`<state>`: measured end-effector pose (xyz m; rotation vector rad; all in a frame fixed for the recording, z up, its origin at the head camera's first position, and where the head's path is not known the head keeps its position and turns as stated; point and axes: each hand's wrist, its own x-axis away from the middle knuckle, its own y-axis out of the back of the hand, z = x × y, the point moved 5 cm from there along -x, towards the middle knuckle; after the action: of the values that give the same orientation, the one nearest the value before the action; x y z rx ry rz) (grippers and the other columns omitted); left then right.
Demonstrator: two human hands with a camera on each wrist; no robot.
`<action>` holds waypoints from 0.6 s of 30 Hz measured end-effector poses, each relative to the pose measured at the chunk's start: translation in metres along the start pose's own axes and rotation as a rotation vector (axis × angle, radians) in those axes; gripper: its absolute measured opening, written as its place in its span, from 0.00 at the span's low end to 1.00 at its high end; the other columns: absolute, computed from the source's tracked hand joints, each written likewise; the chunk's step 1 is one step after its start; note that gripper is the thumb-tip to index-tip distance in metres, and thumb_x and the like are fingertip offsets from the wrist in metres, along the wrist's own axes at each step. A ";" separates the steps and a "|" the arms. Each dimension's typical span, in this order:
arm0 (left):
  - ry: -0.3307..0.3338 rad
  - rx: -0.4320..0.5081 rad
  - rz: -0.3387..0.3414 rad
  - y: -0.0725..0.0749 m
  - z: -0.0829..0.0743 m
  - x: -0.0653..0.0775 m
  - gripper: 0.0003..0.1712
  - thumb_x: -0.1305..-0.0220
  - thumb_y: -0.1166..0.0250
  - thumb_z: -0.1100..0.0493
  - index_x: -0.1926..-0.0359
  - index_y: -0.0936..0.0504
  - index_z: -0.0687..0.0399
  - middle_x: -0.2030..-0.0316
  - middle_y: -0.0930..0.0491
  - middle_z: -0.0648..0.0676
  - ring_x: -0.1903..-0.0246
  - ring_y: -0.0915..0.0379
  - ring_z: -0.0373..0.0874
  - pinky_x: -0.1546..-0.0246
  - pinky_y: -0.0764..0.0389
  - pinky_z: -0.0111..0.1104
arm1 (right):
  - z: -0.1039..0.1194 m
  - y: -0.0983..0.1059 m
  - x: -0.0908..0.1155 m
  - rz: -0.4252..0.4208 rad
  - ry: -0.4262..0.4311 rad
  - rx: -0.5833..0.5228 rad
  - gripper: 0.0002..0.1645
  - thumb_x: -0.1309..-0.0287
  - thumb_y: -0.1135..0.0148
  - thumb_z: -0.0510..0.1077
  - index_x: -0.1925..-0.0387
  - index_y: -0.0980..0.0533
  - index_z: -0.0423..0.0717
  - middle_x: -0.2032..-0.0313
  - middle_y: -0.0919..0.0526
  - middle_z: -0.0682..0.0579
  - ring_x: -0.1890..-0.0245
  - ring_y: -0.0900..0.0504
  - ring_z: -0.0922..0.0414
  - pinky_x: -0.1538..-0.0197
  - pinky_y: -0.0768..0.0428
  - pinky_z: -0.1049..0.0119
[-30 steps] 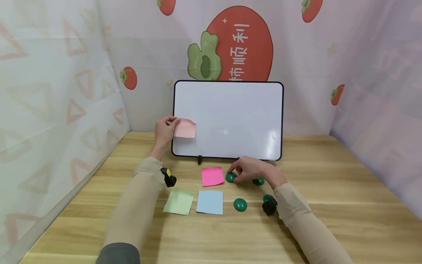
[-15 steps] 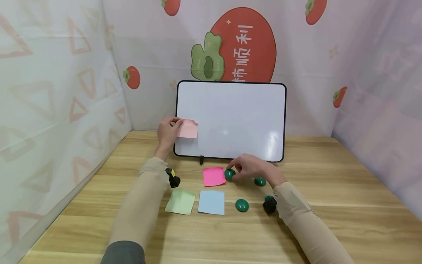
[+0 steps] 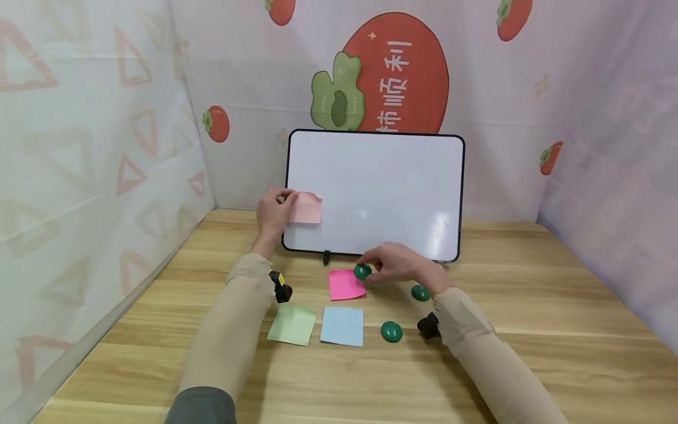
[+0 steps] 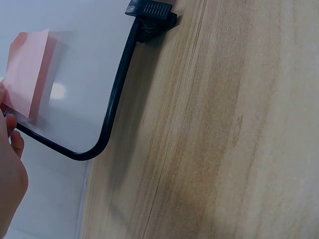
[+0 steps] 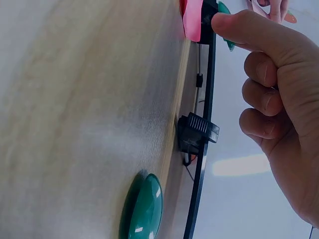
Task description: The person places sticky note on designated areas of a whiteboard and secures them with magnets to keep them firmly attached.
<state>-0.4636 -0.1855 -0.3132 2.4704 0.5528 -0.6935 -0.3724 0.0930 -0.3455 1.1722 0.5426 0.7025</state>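
Observation:
My left hand (image 3: 273, 213) pinches the upper left corner of a light pink sticky note (image 3: 307, 208), holding it against the lower left of the whiteboard (image 3: 381, 182). In the left wrist view that note (image 4: 27, 72) stands slightly off the board along one edge. Between thumb and index finger, my right hand (image 3: 394, 262) grips a round green magnet (image 3: 362, 271), lifted off the table over the corner of a bright pink note (image 3: 345, 286). The right wrist view shows the magnet (image 5: 227, 37) edge-on near the thumb tip, the other fingers curled in.
A pale green note (image 3: 292, 325) and a blue note (image 3: 342, 326) lie in front of the board. More green magnets rest to the right, one near the blue note (image 3: 391, 331) and another under the right wrist (image 3: 421, 292). Black clips (image 3: 326, 257) support the board's lower edge.
My right hand has picked the green magnet up from the table and moved it up and left over the bright pink note. My left hand still holds the light pink note at the board.

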 end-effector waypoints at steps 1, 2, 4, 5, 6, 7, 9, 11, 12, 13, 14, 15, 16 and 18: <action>0.000 0.002 0.002 0.000 0.000 0.000 0.14 0.33 0.33 0.52 0.56 0.13 0.58 0.60 0.17 0.58 0.63 0.25 0.48 0.67 0.30 0.30 | 0.001 0.001 -0.002 -0.011 0.005 0.004 0.21 0.42 0.29 0.44 0.46 0.18 0.48 0.78 0.28 0.59 0.77 0.33 0.64 0.70 0.35 0.72; 0.000 0.001 0.003 0.000 0.001 0.000 0.14 0.34 0.33 0.51 0.56 0.13 0.58 0.60 0.17 0.57 0.63 0.25 0.48 0.67 0.30 0.30 | 0.001 0.001 -0.004 -0.023 0.010 0.010 0.21 0.43 0.29 0.44 0.46 0.18 0.48 0.78 0.28 0.59 0.77 0.33 0.64 0.70 0.35 0.72; -0.001 0.002 0.006 0.000 0.002 -0.001 0.15 0.33 0.33 0.51 0.56 0.13 0.58 0.60 0.17 0.57 0.63 0.26 0.48 0.67 0.30 0.30 | 0.002 0.003 -0.009 -0.042 0.019 0.020 0.21 0.43 0.30 0.43 0.47 0.18 0.49 0.79 0.28 0.59 0.77 0.33 0.64 0.70 0.35 0.72; -0.005 0.004 0.006 0.000 0.002 -0.001 0.15 0.34 0.33 0.51 0.56 0.13 0.58 0.60 0.17 0.57 0.63 0.25 0.48 0.67 0.29 0.30 | 0.003 0.004 -0.011 -0.053 0.025 0.024 0.20 0.43 0.30 0.43 0.47 0.18 0.49 0.79 0.28 0.59 0.77 0.33 0.64 0.70 0.34 0.72; -0.007 0.006 0.007 -0.001 0.003 -0.001 0.14 0.34 0.33 0.51 0.56 0.13 0.58 0.60 0.17 0.57 0.63 0.25 0.48 0.67 0.29 0.31 | 0.004 0.005 -0.014 -0.065 0.033 0.028 0.20 0.43 0.30 0.43 0.47 0.18 0.49 0.79 0.28 0.60 0.78 0.33 0.64 0.70 0.34 0.72; -0.010 0.008 0.006 -0.001 0.003 -0.002 0.14 0.34 0.33 0.51 0.56 0.13 0.58 0.60 0.17 0.57 0.63 0.25 0.49 0.66 0.29 0.31 | 0.005 0.006 -0.016 -0.077 0.047 0.035 0.20 0.43 0.30 0.43 0.47 0.18 0.49 0.80 0.29 0.60 0.78 0.33 0.65 0.70 0.34 0.72; -0.012 0.007 0.005 0.000 0.004 -0.002 0.14 0.34 0.33 0.51 0.56 0.13 0.57 0.60 0.16 0.57 0.63 0.25 0.48 0.66 0.29 0.31 | 0.008 0.009 -0.021 -0.095 0.065 0.049 0.20 0.43 0.30 0.44 0.47 0.18 0.50 0.81 0.29 0.61 0.79 0.34 0.65 0.70 0.34 0.72; -0.017 0.004 0.003 0.000 0.003 -0.003 0.14 0.34 0.33 0.51 0.56 0.13 0.57 0.59 0.16 0.57 0.63 0.24 0.48 0.66 0.29 0.31 | 0.012 0.012 -0.026 -0.114 0.078 0.069 0.21 0.43 0.30 0.45 0.46 0.18 0.50 0.82 0.30 0.61 0.80 0.34 0.66 0.71 0.34 0.72; -0.017 0.004 0.002 0.000 0.003 -0.003 0.14 0.34 0.33 0.51 0.56 0.13 0.57 0.59 0.16 0.57 0.63 0.24 0.48 0.65 0.29 0.31 | 0.013 0.014 -0.029 -0.123 0.082 0.083 0.21 0.43 0.30 0.46 0.46 0.18 0.51 0.82 0.30 0.62 0.80 0.35 0.66 0.71 0.35 0.72; -0.019 0.003 0.001 0.000 0.002 -0.003 0.14 0.34 0.33 0.51 0.57 0.13 0.58 0.59 0.16 0.57 0.63 0.24 0.48 0.65 0.29 0.31 | 0.015 0.015 -0.032 -0.131 0.086 0.100 0.21 0.43 0.30 0.46 0.46 0.18 0.51 0.83 0.30 0.62 0.81 0.36 0.66 0.72 0.35 0.72; -0.019 0.001 -0.001 0.000 0.002 -0.003 0.14 0.34 0.33 0.52 0.57 0.13 0.58 0.59 0.16 0.57 0.63 0.24 0.48 0.66 0.29 0.31 | 0.016 0.016 -0.034 -0.139 0.087 0.114 0.22 0.42 0.31 0.46 0.46 0.18 0.51 0.83 0.31 0.62 0.81 0.36 0.66 0.72 0.35 0.72; -0.020 -0.001 -0.002 0.000 0.002 -0.003 0.14 0.34 0.33 0.52 0.57 0.13 0.58 0.59 0.16 0.57 0.63 0.24 0.49 0.66 0.29 0.31 | 0.018 0.018 -0.037 -0.148 0.092 0.130 0.22 0.42 0.31 0.46 0.45 0.19 0.52 0.83 0.31 0.62 0.81 0.36 0.67 0.72 0.35 0.72; -0.018 0.000 -0.001 0.000 0.001 -0.002 0.14 0.34 0.33 0.52 0.57 0.13 0.57 0.59 0.16 0.57 0.63 0.24 0.49 0.66 0.29 0.31 | 0.019 0.019 -0.040 -0.163 0.100 0.148 0.22 0.42 0.31 0.46 0.45 0.19 0.52 0.83 0.31 0.62 0.81 0.36 0.67 0.72 0.35 0.72; -0.017 0.002 0.000 0.001 0.001 -0.002 0.14 0.34 0.33 0.52 0.57 0.13 0.57 0.60 0.16 0.57 0.63 0.24 0.48 0.66 0.30 0.31 | 0.022 0.021 -0.045 -0.198 0.124 0.180 0.22 0.42 0.31 0.46 0.45 0.19 0.51 0.83 0.30 0.62 0.81 0.35 0.67 0.72 0.35 0.72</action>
<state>-0.4652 -0.1873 -0.3129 2.4644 0.5454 -0.7147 -0.3912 0.0506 -0.3178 1.2266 0.8285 0.5672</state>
